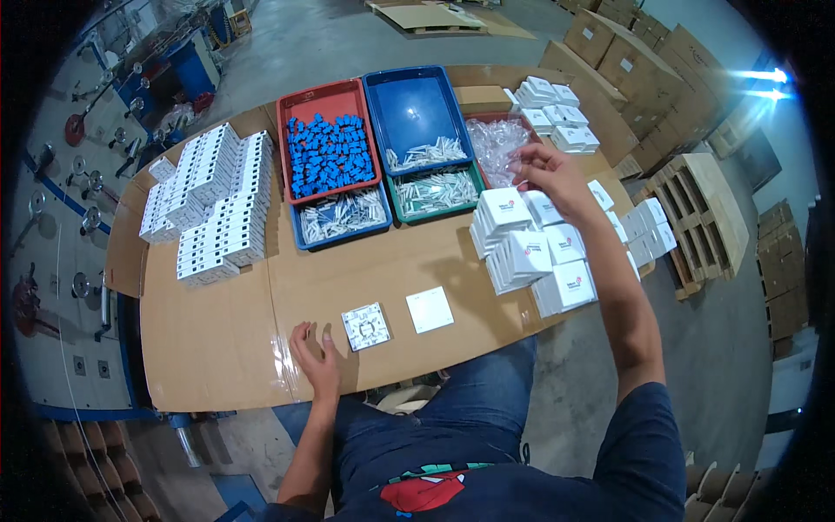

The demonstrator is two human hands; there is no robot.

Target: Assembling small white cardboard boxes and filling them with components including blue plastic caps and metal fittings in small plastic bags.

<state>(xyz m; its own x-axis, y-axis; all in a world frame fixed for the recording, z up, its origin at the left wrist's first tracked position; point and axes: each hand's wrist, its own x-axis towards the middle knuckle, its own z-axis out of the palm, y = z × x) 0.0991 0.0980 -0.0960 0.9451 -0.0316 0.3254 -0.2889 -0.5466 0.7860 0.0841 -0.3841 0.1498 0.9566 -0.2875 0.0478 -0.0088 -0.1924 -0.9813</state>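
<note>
My left hand (317, 360) rests at the front of the cardboard-covered table with its fingers apart and nothing in them. Just right of it lies a square white plate with moulded fittings (366, 327). Beside that is a plain flat white square plate (430, 311). My right hand (553, 178) reaches far right, its fingers bent together at the edge of a heap of clear plastic bags (497, 143). What those fingers hold, if anything, cannot be made out. Below my right forearm stand stacks of white square boxes (524, 252).
On the left stand stacked white switch-like parts (222, 204). A red tray (372, 165) holds small blue pieces; a blue tray (413, 104), a green tray (484, 178) and a lower blue tray (303, 246) hold small pale parts. More white boxes (557, 113) sit at the back right.
</note>
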